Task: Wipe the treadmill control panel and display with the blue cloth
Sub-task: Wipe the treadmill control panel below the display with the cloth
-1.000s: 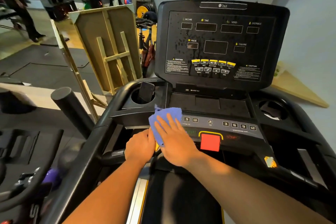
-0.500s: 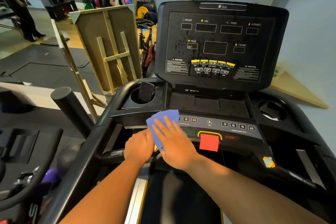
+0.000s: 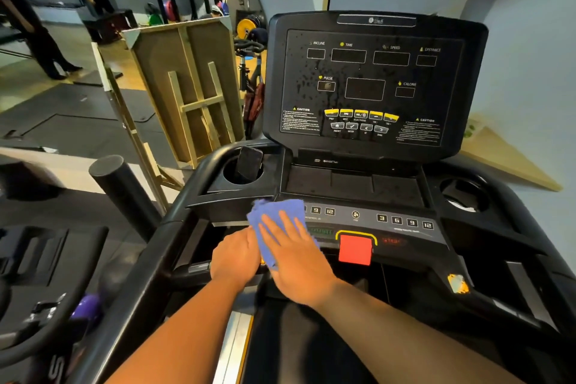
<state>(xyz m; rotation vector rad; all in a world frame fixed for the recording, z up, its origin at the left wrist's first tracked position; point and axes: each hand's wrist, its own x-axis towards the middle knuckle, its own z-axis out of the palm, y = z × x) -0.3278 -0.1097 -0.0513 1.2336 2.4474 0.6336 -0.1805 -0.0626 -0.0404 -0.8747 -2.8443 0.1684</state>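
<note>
The blue cloth lies on the left end of the treadmill's lower control panel, covering the first buttons of the left number row, so that only the 9 and 12 keys show beside its right edge. The right hand rests flat on top of it, fingers straight and slightly spread, palm pressing the cloth against the panel; nothing is pinched or curled round. The left hand sits just beside it on the left, touching the cloth's lower left edge; its fingers are curled under and hidden from here, so I cannot tell whether it grips the cloth or the bar below. To the right of the cloth the panel carries a small fan button, a second row of keys marked 3, 6, 9, 12, and a red stop button framed in yellow, near the right hand but apart from it. Above stands the upright display, dark, with windows labelled incline, time, speed, distance, pulse and calorie, and speckled with droplets over its left half. A phone leans in the left cup holder. Beyond the treadmill on the left a wooden board stands propped up, and people stand farther back in the gym.
</note>
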